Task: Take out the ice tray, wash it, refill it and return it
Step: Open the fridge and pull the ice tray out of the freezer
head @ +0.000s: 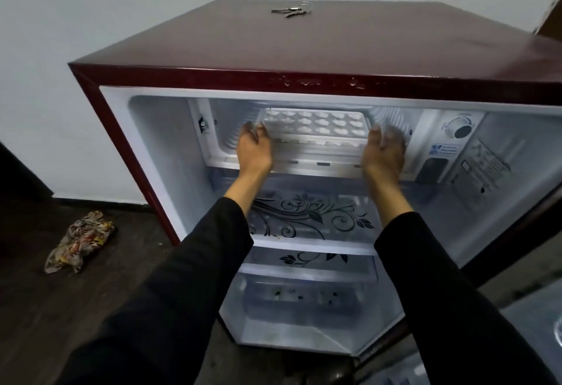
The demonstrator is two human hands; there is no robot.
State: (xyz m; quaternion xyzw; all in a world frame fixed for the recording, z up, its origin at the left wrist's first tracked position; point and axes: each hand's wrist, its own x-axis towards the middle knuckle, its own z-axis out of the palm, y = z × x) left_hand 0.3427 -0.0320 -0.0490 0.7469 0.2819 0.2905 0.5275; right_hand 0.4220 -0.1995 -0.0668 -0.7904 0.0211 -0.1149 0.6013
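Gripping the white plastic ice tray (314,127) by both short ends inside the freezer box of the open maroon fridge (273,47): left hand (254,149) fingers curled round one end, right hand (383,150) blurred, apparently clasping the other. Held level, likely against spilling.

No text can be read: the labels (479,165) on the fridge's inner right wall are blurred.

A pale wall (91,34) fills the upper frame above dark flooring (60,308). A crumpled patterned cloth (79,241) lies lower left.
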